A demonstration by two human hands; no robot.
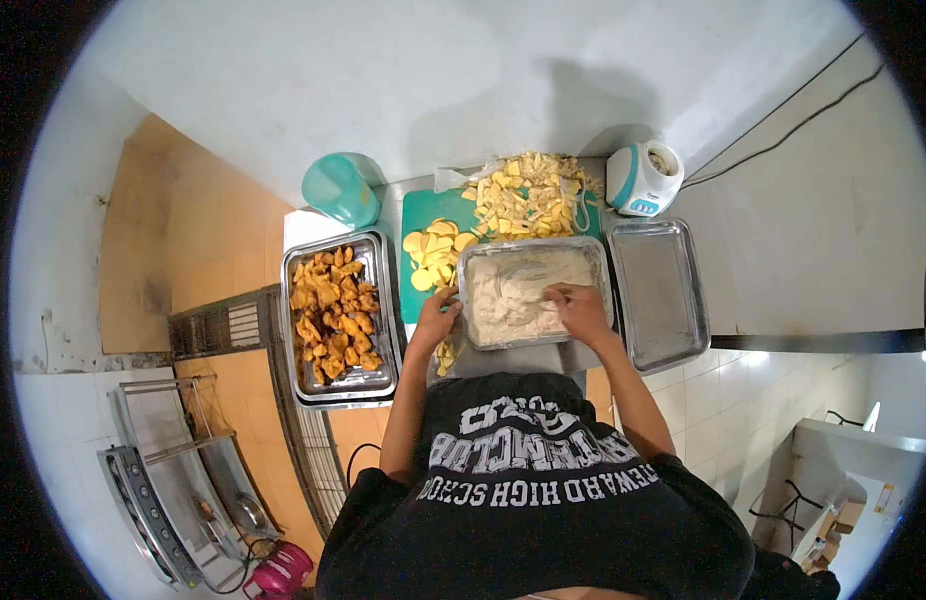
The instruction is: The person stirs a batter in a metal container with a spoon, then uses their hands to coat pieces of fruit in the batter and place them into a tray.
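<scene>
In front of me sits a rectangular metal tray (464,300) with a pale, floury mixture (503,300) spread across it. My left hand (438,318) is closed at the tray's left edge, thumb and fingers at the rim. My right hand (580,309) reaches over the right side of the mixture, its fingers pinched together low over it. A greyish, streaked utensil shape (528,271) lies in the mixture just beyond those fingertips; I cannot tell what it is. Under and behind the tray, a green cutting board (418,210) carries round yellow slices (433,255) and a heap of cut yellow pieces (523,200).
On the left stands a metal tray (391,350) of browned fried pieces (333,310), with a teal plastic container (340,190) behind it. To the right lies another metal tray (663,290). A white and teal appliance (643,178) with a cord stands against the wall.
</scene>
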